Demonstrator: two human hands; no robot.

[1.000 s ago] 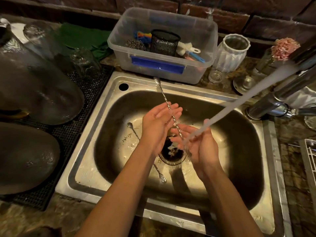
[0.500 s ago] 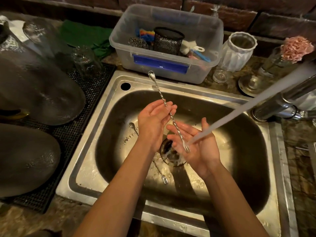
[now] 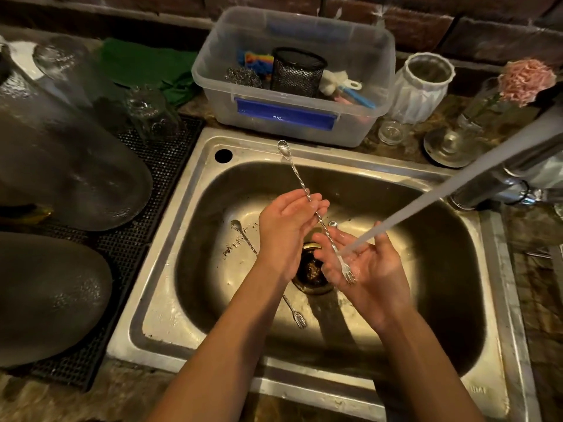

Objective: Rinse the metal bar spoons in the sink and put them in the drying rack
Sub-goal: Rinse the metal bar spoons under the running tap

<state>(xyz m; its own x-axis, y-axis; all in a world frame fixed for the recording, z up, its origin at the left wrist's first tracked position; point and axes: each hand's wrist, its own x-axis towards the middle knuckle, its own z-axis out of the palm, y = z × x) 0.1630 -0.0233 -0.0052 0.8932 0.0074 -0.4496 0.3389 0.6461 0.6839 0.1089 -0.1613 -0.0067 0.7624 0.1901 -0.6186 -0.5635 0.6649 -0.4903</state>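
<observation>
The sink (image 3: pixel 195 300) is a deep steel basin with rounded corners, dull and scratched, and it fills the middle of the view. Against the picture of a second ago, the spoon (image 3: pixel 316 214) now lies lower and flatter across the two hands, and its small fork end, which was hidden between the palms then, now rests in plain sight on the right palm. I judge from this that the rubbing of this spoon is near its end and only the flushing is left; the rack comes after.

At 3 o'clock the tap (image 3: pixel 499 184) is smooth bright metal, and from it the water (image 3: pixel 441 193) falls as a pale slanted band onto the right palm. At 12 o'clock stands a clear plastic box (image 3: pixel 359 123) with a blue handle; inside is a black mesh cup (image 3: pixel 297 71).

The left hand (image 3: pixel 283 233) holds the twisted stem lightly between thumb and nearly straight fingers. The right hand (image 3: pixel 368 269) is opened like a shallow dish, palm up, wet and shiny, and only supports the spoon.

The held spoon is thin, long and spiral-twisted, with its bowl pointing to 11 o'clock above the sink rim. A second spoon (image 3: pixel 243 236) of the same kind lies on the sink floor at 9 o'clock from the drain (image 3: pixel 310 269), partly under the left arm, with dark crumbs (image 3: pixel 234 246) beside it. The rack itself I cannot make out
</observation>
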